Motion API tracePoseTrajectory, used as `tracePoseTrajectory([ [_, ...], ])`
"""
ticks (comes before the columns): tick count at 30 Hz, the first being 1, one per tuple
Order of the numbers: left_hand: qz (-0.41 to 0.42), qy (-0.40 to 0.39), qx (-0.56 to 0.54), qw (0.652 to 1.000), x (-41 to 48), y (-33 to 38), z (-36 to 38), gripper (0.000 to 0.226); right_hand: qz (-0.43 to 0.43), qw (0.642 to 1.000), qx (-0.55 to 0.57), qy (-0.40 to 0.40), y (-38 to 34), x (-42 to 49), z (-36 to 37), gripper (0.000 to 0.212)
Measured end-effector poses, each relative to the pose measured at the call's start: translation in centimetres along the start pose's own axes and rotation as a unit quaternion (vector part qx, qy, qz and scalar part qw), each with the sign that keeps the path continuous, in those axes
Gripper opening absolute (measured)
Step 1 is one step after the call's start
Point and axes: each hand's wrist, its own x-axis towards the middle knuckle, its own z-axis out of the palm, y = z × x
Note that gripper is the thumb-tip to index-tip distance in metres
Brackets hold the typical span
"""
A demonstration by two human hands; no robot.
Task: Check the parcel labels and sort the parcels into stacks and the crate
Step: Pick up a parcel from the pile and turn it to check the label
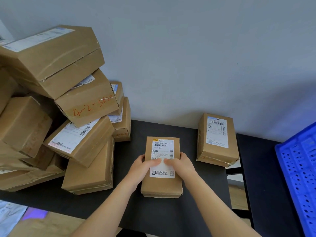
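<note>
clasping small parcel [161, 186] by its sides with left grip [144, 165] and right grip [181, 164], pressing thumbs onto its label [162, 151], resting it flat on desk [171, 212].

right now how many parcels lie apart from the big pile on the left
2: the held parcel mid-table between left hand and right hand; the second parcel flat to its right by the wall. The pile may hide others.

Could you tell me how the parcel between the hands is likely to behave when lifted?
Likely stiff: the parcel has crisp cardboard edges. Flat and boxy, it should not roll. Small between the left hand and right hand, it is probably light.
</note>
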Motion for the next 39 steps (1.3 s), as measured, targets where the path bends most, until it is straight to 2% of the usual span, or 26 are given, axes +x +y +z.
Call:
tracePoseTrajectory([
  [6,-0.019,-0.006,0.004,1.000,0.2,0.2,-0.3,0.060,-0.006,1.000,0.002,-0.004,0.2,0.0,-0.1,0.069],
  [15,-0.007,-0.005,-0.008,1.000,0.1,0.0,-0.1,0.056,-0.035,0.999,-0.033,0.003,0.3,0.0,-0.1,0.059],
  [19,0.007,-0.010,-0.019,1.000,-0.6,-0.1,0.1,0.045,-0.047,0.999,-0.017,0.000,0.7,-0.3,-0.2,0.062],
  [26,0.043,-0.017,-0.019,0.999,-1.1,0.7,-0.7,0.064,-0.036,0.995,0.080,-0.040,0.0,-0.6,-1.1,0.055],
  [33,0.079,0.015,-0.010,0.997,-1.5,1.8,-0.7,0.074,-0.105,0.994,0.017,0.001,-0.9,-0.6,-0.9,0.079],
  [36,0.091,0.034,-0.003,0.995,-1.6,2.2,-0.6,0.078,-0.142,0.990,-0.013,0.007,-1.5,-0.6,-0.7,0.071],
  [39,0.098,0.053,0.013,0.994,-1.5,2.5,-0.5,0.084,-0.134,0.990,-0.048,0.008,-1.8,-0.7,-0.6,0.068],
])
